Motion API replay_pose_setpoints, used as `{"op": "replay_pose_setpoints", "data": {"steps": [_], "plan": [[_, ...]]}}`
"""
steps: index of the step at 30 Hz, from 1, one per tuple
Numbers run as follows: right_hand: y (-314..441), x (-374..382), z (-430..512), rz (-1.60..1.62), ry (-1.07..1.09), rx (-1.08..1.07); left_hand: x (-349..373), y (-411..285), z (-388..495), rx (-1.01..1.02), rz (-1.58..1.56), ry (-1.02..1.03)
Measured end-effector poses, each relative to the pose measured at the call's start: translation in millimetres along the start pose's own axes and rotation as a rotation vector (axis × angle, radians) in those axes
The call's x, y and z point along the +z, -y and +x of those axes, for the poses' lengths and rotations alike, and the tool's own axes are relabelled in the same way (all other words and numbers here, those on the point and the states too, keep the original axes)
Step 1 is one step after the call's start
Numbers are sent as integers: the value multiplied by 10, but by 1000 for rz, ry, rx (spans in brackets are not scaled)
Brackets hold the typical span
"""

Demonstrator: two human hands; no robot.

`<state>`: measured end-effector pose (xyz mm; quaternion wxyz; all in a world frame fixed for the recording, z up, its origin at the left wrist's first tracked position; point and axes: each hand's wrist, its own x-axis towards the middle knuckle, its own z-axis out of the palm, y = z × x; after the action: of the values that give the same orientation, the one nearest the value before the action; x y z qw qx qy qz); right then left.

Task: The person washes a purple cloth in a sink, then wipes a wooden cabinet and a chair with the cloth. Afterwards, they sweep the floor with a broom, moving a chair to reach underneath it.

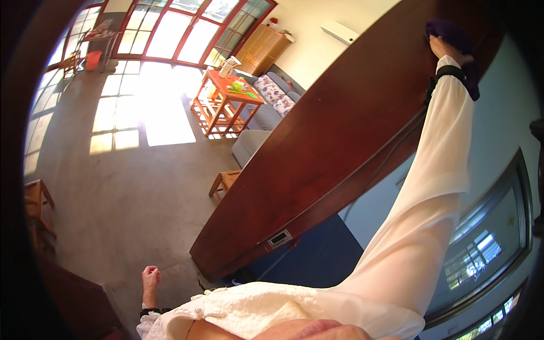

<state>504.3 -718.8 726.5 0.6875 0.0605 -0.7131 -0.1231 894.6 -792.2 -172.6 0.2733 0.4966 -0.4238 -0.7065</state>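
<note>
High at the upper right, my right hand (444, 47) grips a dark purple cloth (451, 35) and presses it to the upper part of a dark red wooden door frame (297, 144). Some of the cloth hangs below my wrist, behind a black wristband (453, 72). A metal strike plate (279, 239) is set into the frame lower down. My left hand (151, 277) hangs low at the left, apart from everything, its fingers curled in and nothing visible in them. The fingertips of my right hand are hidden by the cloth.
Beyond the frame, a red-orange table (231, 85) bears a green utensil and other items beside a grey sofa (265, 112). Wooden stools (223, 182) stand on the grey floor (127, 204). A dark-framed glass panel (488, 242) is on the right. Glazed red doors (170, 34) admit sunlight.
</note>
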Motion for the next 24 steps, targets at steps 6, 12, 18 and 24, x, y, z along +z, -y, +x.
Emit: {"op": "replay_pose_setpoints", "data": {"steps": [6, 12, 18, 24], "plan": [[1395, 121, -1730, 66, 62, -730, -305, 153, -227, -45, 12, -44], [2059, 47, -5516, 897, 749, -1200, -1067, -112, -684, -38, -38, -123], [2859, -991, -7104, 1343, 1441, -1651, -1868, -503, -1617, 247, 260, -286], [3256, -3355, -7662, 2076, 2092, -1405, -2168, -831, -2501, 148, 180, -562]]}}
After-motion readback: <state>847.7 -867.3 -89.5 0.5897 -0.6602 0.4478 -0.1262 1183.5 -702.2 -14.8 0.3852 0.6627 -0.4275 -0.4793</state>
